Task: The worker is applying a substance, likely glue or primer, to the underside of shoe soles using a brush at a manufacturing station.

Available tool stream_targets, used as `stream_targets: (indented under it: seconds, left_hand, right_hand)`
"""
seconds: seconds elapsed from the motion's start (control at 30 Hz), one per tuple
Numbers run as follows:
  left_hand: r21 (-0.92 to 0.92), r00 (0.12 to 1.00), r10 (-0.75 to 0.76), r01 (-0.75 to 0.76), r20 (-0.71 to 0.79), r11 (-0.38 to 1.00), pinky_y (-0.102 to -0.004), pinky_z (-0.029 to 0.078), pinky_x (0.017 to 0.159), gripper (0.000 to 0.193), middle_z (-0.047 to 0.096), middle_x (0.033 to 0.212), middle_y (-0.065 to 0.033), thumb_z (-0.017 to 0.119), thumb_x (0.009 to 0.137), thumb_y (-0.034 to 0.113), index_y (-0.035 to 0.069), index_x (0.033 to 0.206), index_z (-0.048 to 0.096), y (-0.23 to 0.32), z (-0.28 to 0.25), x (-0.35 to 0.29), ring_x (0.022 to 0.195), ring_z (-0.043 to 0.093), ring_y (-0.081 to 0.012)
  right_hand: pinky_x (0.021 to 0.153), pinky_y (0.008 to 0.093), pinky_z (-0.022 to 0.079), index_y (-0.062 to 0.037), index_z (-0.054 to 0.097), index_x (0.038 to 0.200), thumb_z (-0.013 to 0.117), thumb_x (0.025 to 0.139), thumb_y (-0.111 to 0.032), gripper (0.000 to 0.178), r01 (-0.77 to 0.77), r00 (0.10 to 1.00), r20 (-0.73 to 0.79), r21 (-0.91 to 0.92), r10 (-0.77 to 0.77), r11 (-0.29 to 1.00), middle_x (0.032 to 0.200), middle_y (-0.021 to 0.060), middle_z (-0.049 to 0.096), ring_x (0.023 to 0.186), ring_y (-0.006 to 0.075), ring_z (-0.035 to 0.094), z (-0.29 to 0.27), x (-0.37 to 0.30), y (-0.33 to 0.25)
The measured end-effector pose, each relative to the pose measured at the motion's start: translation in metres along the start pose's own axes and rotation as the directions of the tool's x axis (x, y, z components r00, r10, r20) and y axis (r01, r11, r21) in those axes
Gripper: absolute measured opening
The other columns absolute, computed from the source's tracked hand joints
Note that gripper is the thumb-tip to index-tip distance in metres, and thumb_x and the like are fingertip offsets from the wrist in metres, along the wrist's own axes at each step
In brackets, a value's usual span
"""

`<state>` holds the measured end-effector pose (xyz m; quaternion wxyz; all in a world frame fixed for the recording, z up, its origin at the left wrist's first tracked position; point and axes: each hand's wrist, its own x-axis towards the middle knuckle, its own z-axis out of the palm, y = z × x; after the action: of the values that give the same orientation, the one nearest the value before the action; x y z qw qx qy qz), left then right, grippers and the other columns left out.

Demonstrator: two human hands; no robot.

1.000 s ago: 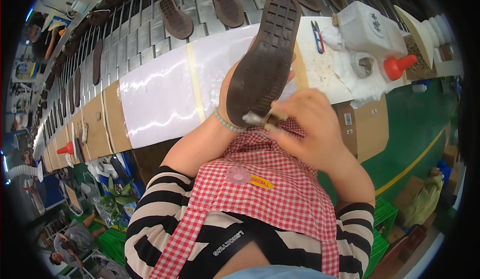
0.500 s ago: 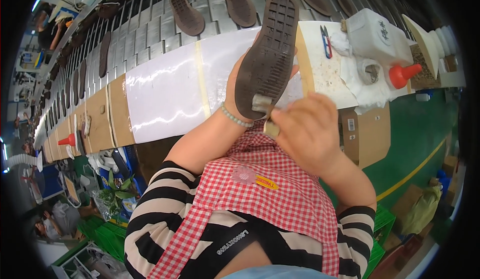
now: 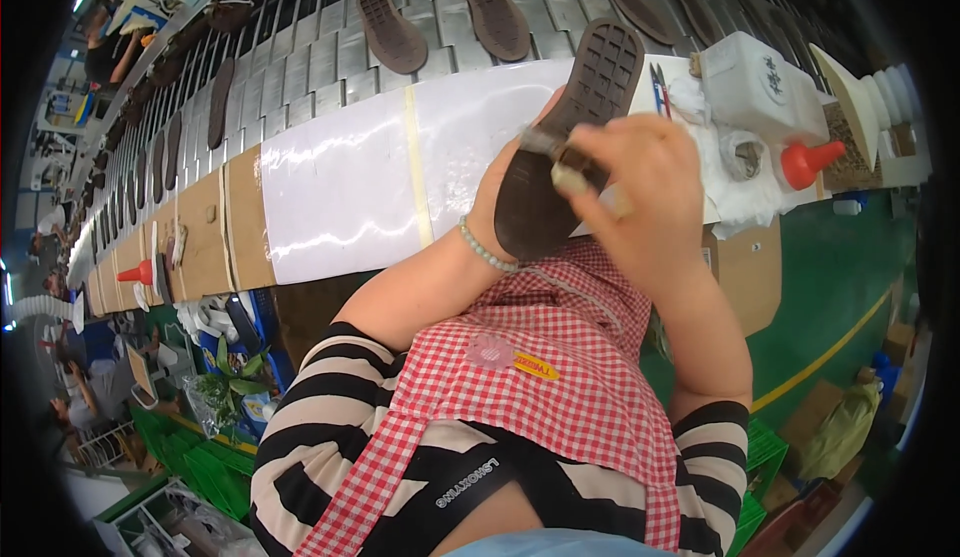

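Note:
A dark brown shoe sole [image 3: 535, 212] is held up in front of me by my left hand [image 3: 488, 202], its gridded face toward me. The left hand closes round the sole from behind at its left edge, and most of those fingers are hidden. My right hand [image 3: 655, 187], smeared by motion, grips a small flat brush [image 3: 572, 165] with pale bristles. Those bristles lie against the sole near its narrow middle. The near end of the sole looks smoother and darker than the gridded far end.
Beyond the table runs a slatted metal conveyor [image 3: 440, 27] carrying several brown soles [image 3: 492, 15]. To the right are thread snips [image 3: 660, 89], a white plastic jug [image 3: 755, 82], a white cloth [image 3: 735, 192] and a red nozzle [image 3: 808, 164]. Another red nozzle [image 3: 135, 273] lies far left.
My right hand has moved the brush up from the near end of the sole to its middle. The sole has shifted right and down and tilted slightly. The conveyor's soles have moved slightly right.

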<state>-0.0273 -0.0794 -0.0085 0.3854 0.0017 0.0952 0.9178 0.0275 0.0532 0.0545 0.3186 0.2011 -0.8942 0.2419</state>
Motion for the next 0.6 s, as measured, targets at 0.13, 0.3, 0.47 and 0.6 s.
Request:
stream_targets:
  seconds: [0.13, 0.3, 0.47, 0.6]
  left_hand:
    - [0.129, 0.986, 0.008, -0.03, 0.165, 0.991, -0.0422, 0.052, 0.102, 0.04, 0.064, 0.124, -0.0141, 0.038, 0.109, 0.029, 0.002, 0.135, 0.053, 0.019, -0.022, 0.001, 0.115, 0.062, -0.0286]
    - [-0.033, 0.991, 0.135, -0.134, 0.023, 0.99, -0.0532, 0.043, 0.112, 0.053, 0.053, 0.139, -0.0244, 0.037, 0.107, 0.033, -0.003, 0.145, 0.043, 0.025, -0.02, -0.006, 0.129, 0.053, -0.0387]
    - [-0.167, 0.987, 0.117, -0.097, 0.11, 0.981, -0.0569, 0.032, 0.118, 0.061, 0.052, 0.141, -0.0242, 0.041, 0.104, 0.044, -0.003, 0.144, 0.044, 0.048, -0.035, -0.012, 0.132, 0.051, -0.0384]
    - [-0.268, 0.97, 0.187, -0.141, 0.157, 0.953, -0.0498, 0.039, 0.117, 0.059, 0.051, 0.143, -0.0241, 0.05, 0.102, 0.037, -0.006, 0.142, 0.044, 0.079, -0.043, -0.022, 0.132, 0.051, -0.0351]
  right_hand:
    - [0.099, 0.0445, 0.046, -0.0114, 0.073, 0.103, 0.073, 0.075, -0.014, 0.028, 0.196, 0.96, 0.169, 0.158, -0.222, 0.968, 0.102, 0.0002, 0.068, 0.105, 0.0214, 0.062, -0.002, -0.019, -0.018]
    - [0.099, 0.045, 0.046, -0.0125, 0.075, 0.104, 0.079, 0.068, -0.011, 0.036, 0.193, 0.942, 0.235, 0.203, -0.238, 0.96, 0.102, -0.0002, 0.07, 0.105, 0.0235, 0.062, -0.028, -0.02, -0.011]
    - [0.094, 0.0474, 0.049, -0.0079, 0.074, 0.104, 0.078, 0.061, -0.003, 0.044, 0.029, 0.996, 0.078, 0.18, -0.044, 0.983, 0.103, 0.005, 0.069, 0.104, 0.0318, 0.062, -0.034, -0.027, -0.011]
    - [0.09, 0.0467, 0.051, -0.0047, 0.072, 0.108, 0.079, 0.059, -0.002, 0.049, -0.01, 1.0, 0.015, 0.239, 0.006, 0.971, 0.102, 0.0078, 0.067, 0.103, 0.034, 0.061, -0.024, -0.033, -0.01]
